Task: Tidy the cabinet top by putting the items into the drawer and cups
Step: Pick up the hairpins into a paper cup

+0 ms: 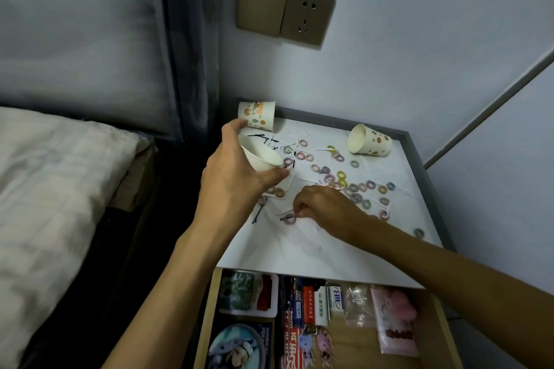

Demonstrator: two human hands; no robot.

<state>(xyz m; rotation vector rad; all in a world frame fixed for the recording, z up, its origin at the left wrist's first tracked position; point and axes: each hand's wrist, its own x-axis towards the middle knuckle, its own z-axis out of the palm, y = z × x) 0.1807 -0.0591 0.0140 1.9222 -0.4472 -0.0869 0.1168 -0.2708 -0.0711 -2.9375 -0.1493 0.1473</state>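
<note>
So the right hand point(325, 204) is pinching a hair tie point(290, 219) near the left edge of the cabinet top point(299, 252), and the left hand point(230, 180) is gripping a tilted cup point(261, 153) just behind it.

In the open drawer point(207, 323), a small white box point(336, 298) bears blue letters resembling "HR"; the red and blue packets point(295, 308) beside it carry Chinese print too blurred to read; orange lettering on the fruit-printed cup point(257, 115) is illegible.
</note>
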